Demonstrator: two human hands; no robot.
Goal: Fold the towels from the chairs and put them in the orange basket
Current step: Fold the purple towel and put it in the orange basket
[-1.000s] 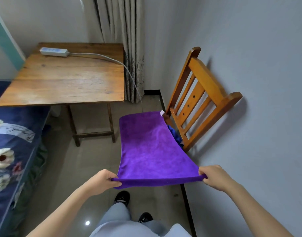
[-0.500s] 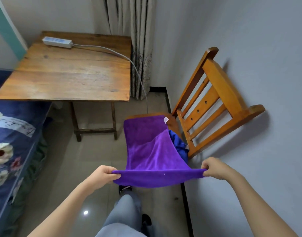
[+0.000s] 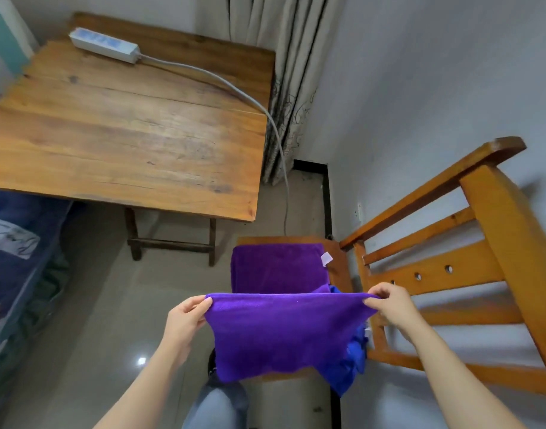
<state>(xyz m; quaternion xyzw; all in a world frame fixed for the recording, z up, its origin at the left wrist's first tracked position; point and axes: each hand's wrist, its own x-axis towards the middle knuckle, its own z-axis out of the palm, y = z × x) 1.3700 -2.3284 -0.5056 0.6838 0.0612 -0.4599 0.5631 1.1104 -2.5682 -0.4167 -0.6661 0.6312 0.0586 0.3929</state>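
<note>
Nearest, a bent knee [image 3: 216, 404] in jeans. Above it, left hand [image 3: 188, 317] and right hand [image 3: 392, 305], level and well apart, each pinching one near corner of a purple towel [image 3: 284, 332] between thumb and fingers, held edge taut from left to right. From that edge, cloth sagging toward the seat's front edge; beyond, the far half flat on the chair [image 3: 482, 274] seat, ending close to the seat's far edge. Long axis straight away from the hands, so probably a half-fold next: held edge carried forward onto the far edge, both hands equally near, the right one just beside the chair-back slats. Under the purple cloth, a blue towel [image 3: 349, 360] bunched at the seat's right side, spilling over its front right corner. At the purple towel's far right corner, a white tag [image 3: 326, 258], no print legible. No orange basket in view. Farther left, a table [image 3: 126, 134] with a white power strip [image 3: 104, 46] at its far left corner, markings unreadable, cord [image 3: 234, 85] trailing off the right edge toward a curtain [image 3: 290, 72]. At far left, a bed [image 3: 14, 258] cover with a pale patch of script, too blurred to read.
</note>
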